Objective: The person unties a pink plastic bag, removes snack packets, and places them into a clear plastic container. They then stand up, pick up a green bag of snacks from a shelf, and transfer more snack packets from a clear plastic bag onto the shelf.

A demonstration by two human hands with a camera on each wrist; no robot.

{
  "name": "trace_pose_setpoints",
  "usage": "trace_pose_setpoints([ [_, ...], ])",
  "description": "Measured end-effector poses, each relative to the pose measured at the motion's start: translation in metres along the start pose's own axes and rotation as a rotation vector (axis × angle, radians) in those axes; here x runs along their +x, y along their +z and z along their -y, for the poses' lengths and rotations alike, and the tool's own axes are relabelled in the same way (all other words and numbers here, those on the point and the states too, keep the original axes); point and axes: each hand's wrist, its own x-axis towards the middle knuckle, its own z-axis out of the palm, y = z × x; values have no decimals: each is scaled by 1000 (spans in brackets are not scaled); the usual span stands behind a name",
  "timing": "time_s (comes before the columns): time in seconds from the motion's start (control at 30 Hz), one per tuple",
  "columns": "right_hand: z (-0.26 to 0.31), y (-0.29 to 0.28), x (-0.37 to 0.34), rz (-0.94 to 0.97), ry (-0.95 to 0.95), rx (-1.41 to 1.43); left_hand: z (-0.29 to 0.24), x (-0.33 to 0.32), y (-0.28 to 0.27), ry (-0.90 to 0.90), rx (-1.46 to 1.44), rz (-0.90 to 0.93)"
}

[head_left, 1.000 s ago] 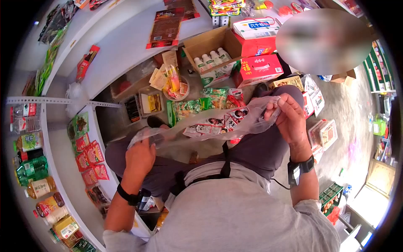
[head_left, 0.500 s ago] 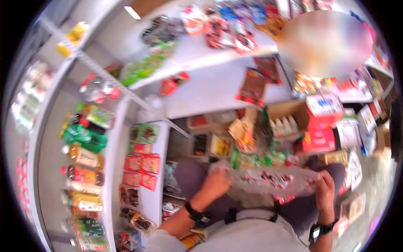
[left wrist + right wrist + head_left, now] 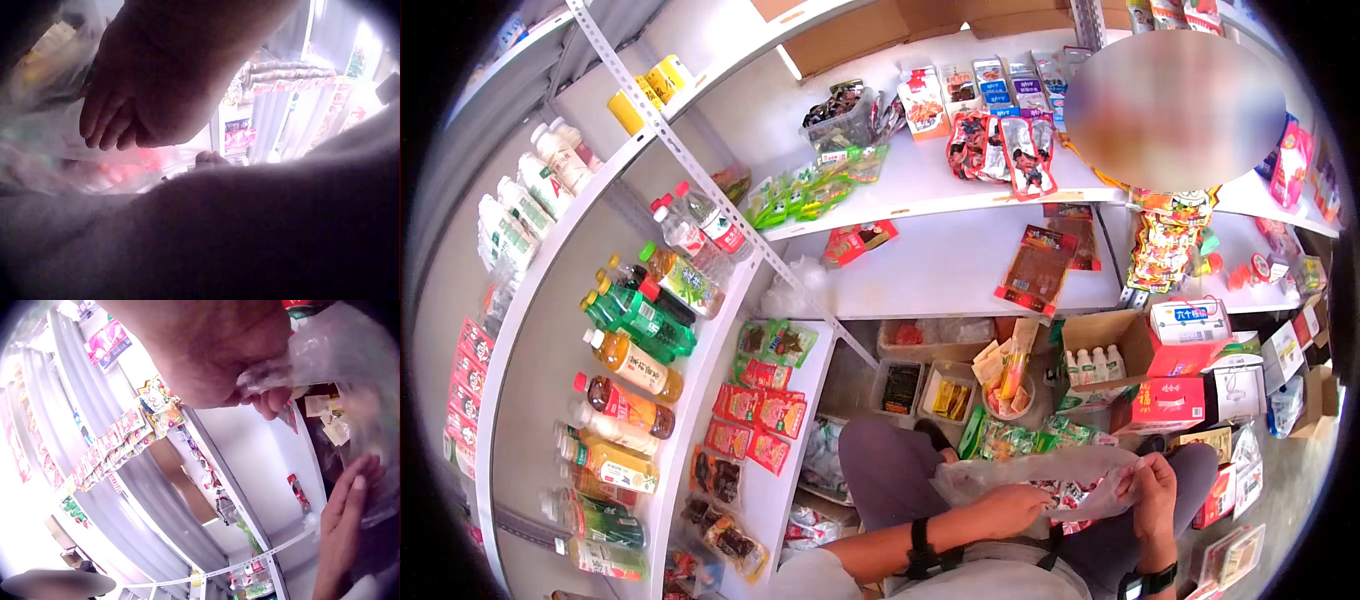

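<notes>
A clear plastic bag [image 3: 990,474] stretches across the person's lap in the head view. At its right end the right hand [image 3: 1153,495] grips the gathered plastic, which also shows bunched in those fingers in the right wrist view. My left hand [image 3: 1012,508] lies against the bag's near side; its fingers look extended and close together in the left wrist view. Red-and-white snack packets [image 3: 1068,492] show at the bag between the hands, partly covered by film and the left hand. Green snack packs [image 3: 1005,440] lie just beyond the bag.
Shelves with drink bottles [image 3: 625,365] stand at the left, and a shelf [image 3: 920,275] with packets runs ahead. On the floor beyond the knees are a round tub [image 3: 1010,402], small containers, a cardboard box [image 3: 1100,335] of white bottles and a red gift box [image 3: 1165,403].
My left hand has moved from the bag's left end toward its middle, by the packets. The right hand keeps its grip. The head view has swung up and left, showing more shelving.
</notes>
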Motion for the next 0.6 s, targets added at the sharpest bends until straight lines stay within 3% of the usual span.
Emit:
trace_pose_setpoints([
  [0.07,4,8,-6,15,3,-8,13,24,11,36,-122,108],
  [0.27,2,14,-18,16,87,35,65,77,54,-6,-187,47],
  [0.37,4,14,-21,4,81,28,70,76,37,-308,-65,230],
  [0.43,3,10,-20,-10,79,46,112,53,62,-269,-58,-59],
  [0.5,1,2,-19,-27,76,62,206,48,98,-51,634,555],
  [0.53,-3,-4,-18,-34,73,72,249,36,124,-263,466,496],
  [0.6,-3,-6,-16,-55,77,111,269,32,144,-394,332,496],
])
